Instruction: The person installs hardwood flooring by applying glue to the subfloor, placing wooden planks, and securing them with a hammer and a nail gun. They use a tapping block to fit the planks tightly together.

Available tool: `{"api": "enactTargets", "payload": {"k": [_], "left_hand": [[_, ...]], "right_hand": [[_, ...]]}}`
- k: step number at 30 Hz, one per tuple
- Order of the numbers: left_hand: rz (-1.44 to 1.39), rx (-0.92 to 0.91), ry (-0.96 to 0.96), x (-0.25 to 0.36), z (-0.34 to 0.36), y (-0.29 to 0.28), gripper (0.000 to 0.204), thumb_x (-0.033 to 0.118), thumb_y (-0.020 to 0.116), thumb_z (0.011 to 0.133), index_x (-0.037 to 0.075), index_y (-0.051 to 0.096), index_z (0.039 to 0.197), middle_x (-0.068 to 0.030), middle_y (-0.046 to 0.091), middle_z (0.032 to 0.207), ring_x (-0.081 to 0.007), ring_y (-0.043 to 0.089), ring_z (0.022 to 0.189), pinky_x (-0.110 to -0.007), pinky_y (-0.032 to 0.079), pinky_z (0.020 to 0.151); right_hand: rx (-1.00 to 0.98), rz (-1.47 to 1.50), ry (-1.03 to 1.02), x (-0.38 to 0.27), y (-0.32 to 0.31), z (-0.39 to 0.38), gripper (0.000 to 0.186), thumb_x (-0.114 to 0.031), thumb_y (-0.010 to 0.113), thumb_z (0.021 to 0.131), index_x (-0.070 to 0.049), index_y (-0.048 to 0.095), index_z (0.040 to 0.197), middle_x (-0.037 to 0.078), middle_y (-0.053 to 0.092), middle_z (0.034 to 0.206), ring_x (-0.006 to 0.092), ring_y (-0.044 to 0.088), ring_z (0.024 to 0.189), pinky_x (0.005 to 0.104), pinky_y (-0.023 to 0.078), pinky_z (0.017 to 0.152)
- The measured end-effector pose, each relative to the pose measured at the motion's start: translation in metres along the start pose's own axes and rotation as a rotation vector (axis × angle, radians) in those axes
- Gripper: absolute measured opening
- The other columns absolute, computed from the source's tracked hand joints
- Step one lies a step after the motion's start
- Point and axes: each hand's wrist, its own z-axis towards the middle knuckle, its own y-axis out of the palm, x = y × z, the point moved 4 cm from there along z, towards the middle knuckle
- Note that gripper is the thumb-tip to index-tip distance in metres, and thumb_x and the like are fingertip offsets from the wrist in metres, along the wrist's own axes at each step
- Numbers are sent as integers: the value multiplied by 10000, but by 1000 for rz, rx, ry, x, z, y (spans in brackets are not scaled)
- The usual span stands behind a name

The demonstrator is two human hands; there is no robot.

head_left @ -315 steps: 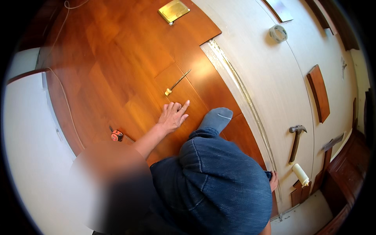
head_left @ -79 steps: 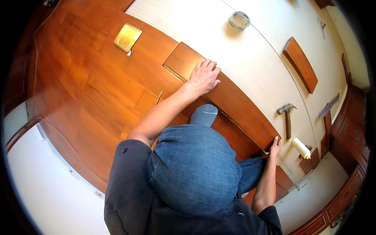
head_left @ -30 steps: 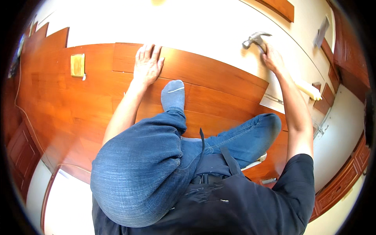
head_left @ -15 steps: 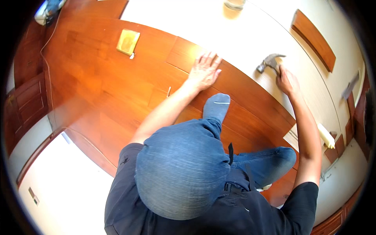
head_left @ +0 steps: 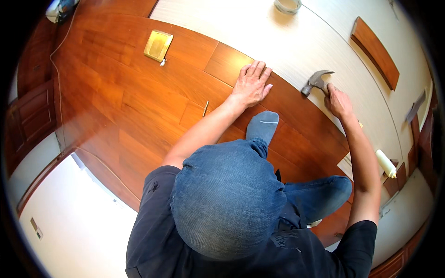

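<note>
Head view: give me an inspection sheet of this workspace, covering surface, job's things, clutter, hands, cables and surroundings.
Surface: red-brown wood floor, meeting a pale sheet.
Job's things: edge plank lies along the floor's border; claw hammer has its head over the pale sheet, contact unclear.
Clutter: loose board, tape roll and white bottle at the right; gold-coloured plate on the floor.
Hands: left hand spread on the edge plank; right hand grips the hammer's handle.
Cables: one thin cord along the left.
Surroundings: dark wood panelling at the left.
</note>
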Motion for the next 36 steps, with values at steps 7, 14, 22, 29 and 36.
{"api": "enactTargets", "payload": {"k": [7, 14, 22, 29, 36], "left_hand": [[18, 1, -5, -5, -4, 2, 603, 418, 637, 971, 98, 511, 1466, -140, 456, 1474, -309, 373, 1453, -467, 319, 1141], [-11, -38, -27, -2, -1, 2, 605, 424, 622, 984, 99, 498, 1478, -135, 434, 1495, -305, 352, 1468, -464, 301, 1155], [-12, -77, -40, -9, -5, 7, 632, 469, 580, 1008, 114, 464, 1518, -115, 396, 1542, -282, 306, 1505, -459, 256, 1190], [-10, -53, -5, -10, -9, 10, 678, 496, 548, 1026, 126, 417, 1578, -118, 371, 1615, -285, 279, 1544, -463, 229, 1241], [100, -31, -94, -54, -34, -14, 598, 394, 548, 1046, 73, 457, 1542, -165, 421, 1606, -321, 365, 1510, -481, 285, 1242]], "right_hand": [[12, -2, -18, -2, -22, 16, 198, -156, 545, 936, -64, 491, 1102, 255, 695, 1040, 482, 670, 958, 577, 529, 825], [24, 1, -30, -24, -5, 17, 161, -145, 511, 952, -62, 480, 1086, 250, 699, 1022, 470, 689, 924, 578, 545, 800], [26, 16, -12, -28, -2, 22, 152, -154, 503, 969, -52, 480, 1078, 253, 694, 1042, 485, 679, 926, 584, 538, 806], [62, 2, 11, -25, 0, 19, 157, -152, 520, 959, -55, 475, 1073, 270, 691, 1009, 487, 681, 896, 589, 541, 781], [93, -7, 6, -25, 2, 17, 172, -147, 544, 938, -63, 469, 1068, 253, 699, 959, 491, 686, 841, 591, 553, 730]]}}
